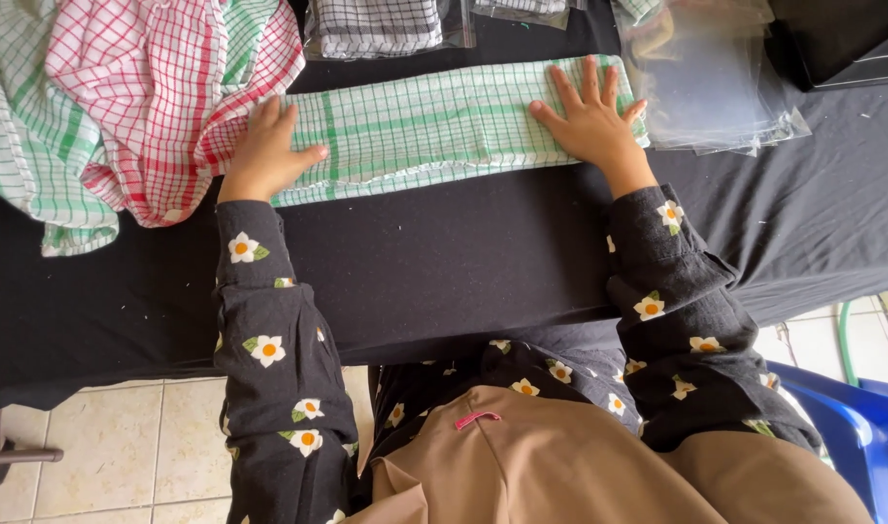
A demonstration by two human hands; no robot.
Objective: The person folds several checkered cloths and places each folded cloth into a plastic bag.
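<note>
Head view, looking straight down. Left hand [265, 150] lying palm down on the left end of a folded green-checked cloth [429, 126], fingers close together and slightly curled, thumb pointing right along the fabric; no pinching, only pressing. Right hand [590, 114] flat on the right end of the same cloth, fingers spread and straight, thumb angled out toward the right edge; likewise gripping nothing. Cloth folded into a long narrow strip, stretched left to right across the black-covered table [444, 262], lying between the two hands and touching both.

Just left of the left hand, touching the strip's left end, a loose heap of cloths: a red-checked cloth [163, 87] on top, a rumpled green-checked one [32, 146] beneath and beside it, hanging toward the table's near edge. Just beside the right hand, a stack of clear plastic bags [706, 78], slightly fanned. Beyond the strip, at the far edge, a bagged black-checked cloth [381, 24]. Both forearms in dark sleeves [269, 330] printed with white flowers. Below the table, pale floor tiles [95, 446] at the left and a blue plastic chair [852, 427] at the right.
</note>
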